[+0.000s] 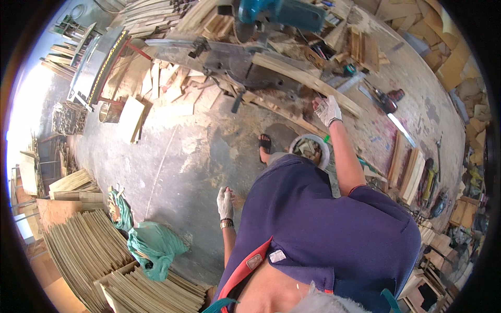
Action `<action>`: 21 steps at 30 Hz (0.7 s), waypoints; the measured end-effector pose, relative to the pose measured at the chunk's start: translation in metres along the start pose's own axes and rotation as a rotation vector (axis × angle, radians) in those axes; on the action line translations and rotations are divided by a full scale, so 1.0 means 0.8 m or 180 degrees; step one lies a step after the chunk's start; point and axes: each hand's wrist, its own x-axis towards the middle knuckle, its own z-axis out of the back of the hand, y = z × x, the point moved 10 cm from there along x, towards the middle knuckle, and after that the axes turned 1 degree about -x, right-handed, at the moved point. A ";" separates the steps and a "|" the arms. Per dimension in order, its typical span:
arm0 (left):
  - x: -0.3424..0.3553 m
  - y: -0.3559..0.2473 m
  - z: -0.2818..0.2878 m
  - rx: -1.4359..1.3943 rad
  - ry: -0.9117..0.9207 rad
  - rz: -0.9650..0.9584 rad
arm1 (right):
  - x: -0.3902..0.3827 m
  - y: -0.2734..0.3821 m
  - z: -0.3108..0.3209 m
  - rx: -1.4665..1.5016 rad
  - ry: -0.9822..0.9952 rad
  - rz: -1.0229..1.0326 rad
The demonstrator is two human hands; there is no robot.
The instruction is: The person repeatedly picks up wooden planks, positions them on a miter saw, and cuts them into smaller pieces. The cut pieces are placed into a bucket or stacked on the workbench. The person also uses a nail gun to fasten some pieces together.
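My right hand (327, 110), in a white glove with bare fingertips, is at the near edge of a long pale board (292, 75) lying by the miter saw (276, 15); its fingers are slightly bent and apart, and I cannot tell if they touch the board. The saw has a teal body and a dark round base. My left hand (225, 203), gloved with a watch at the wrist, hangs low over the grey floor (172, 167), fingers loosely open and empty. A white bucket of offcuts (308, 148) stands below my right hand.
A drill (386, 101), metal rulers and clamps lie on the right bench (428, 109). Stacked slats (86, 253) and green sacks (154, 245) are at lower left, loose planks (130, 117) and a metal rack (104, 62) upper left. Cardboard and scraps (438, 36) line the right side.
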 end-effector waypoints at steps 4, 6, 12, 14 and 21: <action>0.071 -0.056 0.024 -0.0124 -0.0123 -0.0222 | 0.070 -0.004 -0.009 0.1196 -0.0742 0.0003; 0.095 -0.072 0.025 -0.0153 -0.0129 -0.0084 | 0.078 0.006 0.002 0.0998 -0.1064 0.0328; 0.179 -0.237 -0.017 0.0468 -0.0227 -0.1104 | 0.029 -0.047 -0.078 0.0995 -0.0654 0.0646; 0.211 -0.321 -0.052 0.0723 -0.0039 -0.1849 | 0.009 -0.083 -0.144 0.1063 -0.0303 0.0490; 0.313 -0.537 -0.189 0.2598 0.0589 -0.3645 | -0.095 -0.118 -0.232 -0.0469 -0.0109 0.0130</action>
